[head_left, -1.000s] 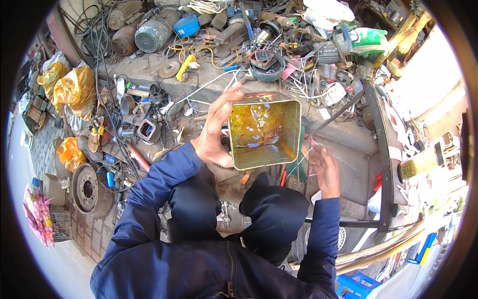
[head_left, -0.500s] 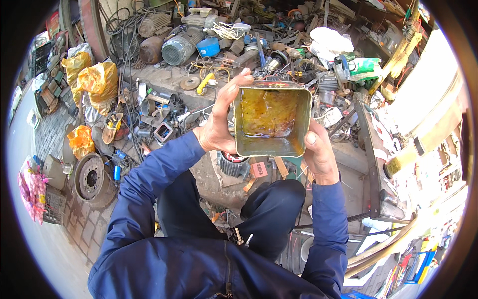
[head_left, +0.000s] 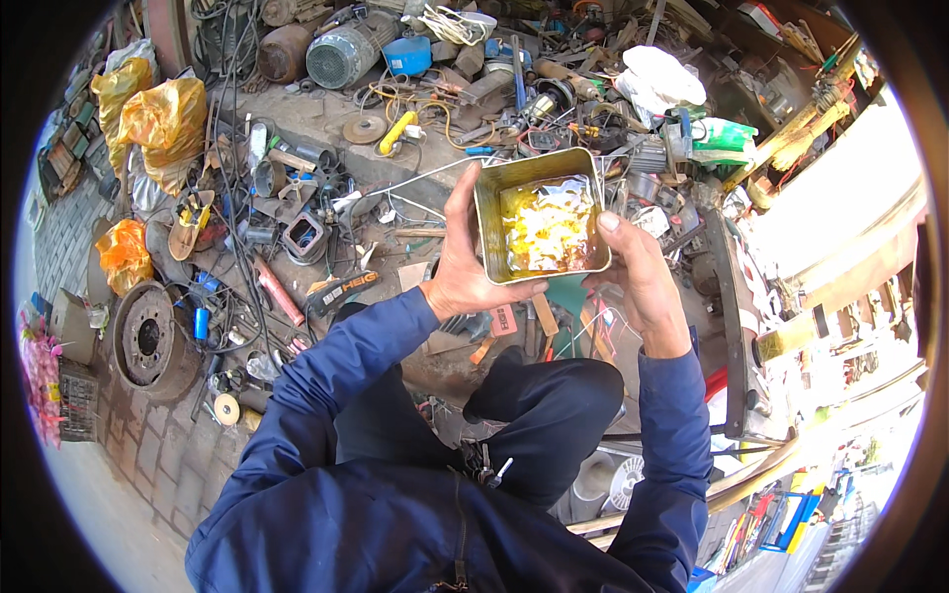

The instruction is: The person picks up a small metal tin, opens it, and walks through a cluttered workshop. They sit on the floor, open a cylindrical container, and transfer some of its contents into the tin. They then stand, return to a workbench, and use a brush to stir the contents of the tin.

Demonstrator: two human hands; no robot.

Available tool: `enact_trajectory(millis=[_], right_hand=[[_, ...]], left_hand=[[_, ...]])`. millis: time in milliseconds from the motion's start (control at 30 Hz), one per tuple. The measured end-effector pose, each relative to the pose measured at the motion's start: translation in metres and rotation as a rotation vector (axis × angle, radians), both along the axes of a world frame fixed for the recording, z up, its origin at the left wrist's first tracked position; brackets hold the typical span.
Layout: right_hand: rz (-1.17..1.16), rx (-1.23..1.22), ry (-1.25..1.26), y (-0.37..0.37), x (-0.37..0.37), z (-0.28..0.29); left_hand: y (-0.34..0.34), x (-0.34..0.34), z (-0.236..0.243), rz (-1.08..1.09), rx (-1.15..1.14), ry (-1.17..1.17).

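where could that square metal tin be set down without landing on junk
Bare patches: the concrete slab between the grey motor and the yellow handle, and the brick paving below the brake drum. Ahead of the tin and both hands, tools and wires crowd everything.

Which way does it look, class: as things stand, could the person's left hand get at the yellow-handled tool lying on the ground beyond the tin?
Probably not right away. The left hand is gripping the square metal tin, as is the right hand. The yellow-handled tool lies uncovered among the scrap beyond, so once the hand lets go, the way looks free.
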State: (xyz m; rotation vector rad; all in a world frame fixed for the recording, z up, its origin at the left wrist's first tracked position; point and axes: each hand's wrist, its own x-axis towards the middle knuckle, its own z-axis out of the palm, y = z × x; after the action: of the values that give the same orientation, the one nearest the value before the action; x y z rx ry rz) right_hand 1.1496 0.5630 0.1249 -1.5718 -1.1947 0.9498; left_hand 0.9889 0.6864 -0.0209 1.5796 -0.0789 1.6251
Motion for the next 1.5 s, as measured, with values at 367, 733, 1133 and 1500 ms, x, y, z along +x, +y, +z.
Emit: enact_trajectory(millis=[367,733,1133,1500], right_hand=[[-0.079,-0.372,-0.101,0.076,0.024,-0.068],[-0.066,-0.573,0.155,0.154,0.091,-0.163],[-0.293,-0.214,0.57,0.262,0.195,-0.196],[-0.626,-0.318,0.795,0.161,0.144,-0.035]], left_hand=[[0.02,0.028,-0.099,-0.057,-0.459,0.092],[0.085,0.041,-0.163,0.003,-0.468,0.479],[0.13,0.043,-0.225,0.356,-0.963,0.427],[0.021,-0.016,-0.051,-0.237,-1.727,0.717]])
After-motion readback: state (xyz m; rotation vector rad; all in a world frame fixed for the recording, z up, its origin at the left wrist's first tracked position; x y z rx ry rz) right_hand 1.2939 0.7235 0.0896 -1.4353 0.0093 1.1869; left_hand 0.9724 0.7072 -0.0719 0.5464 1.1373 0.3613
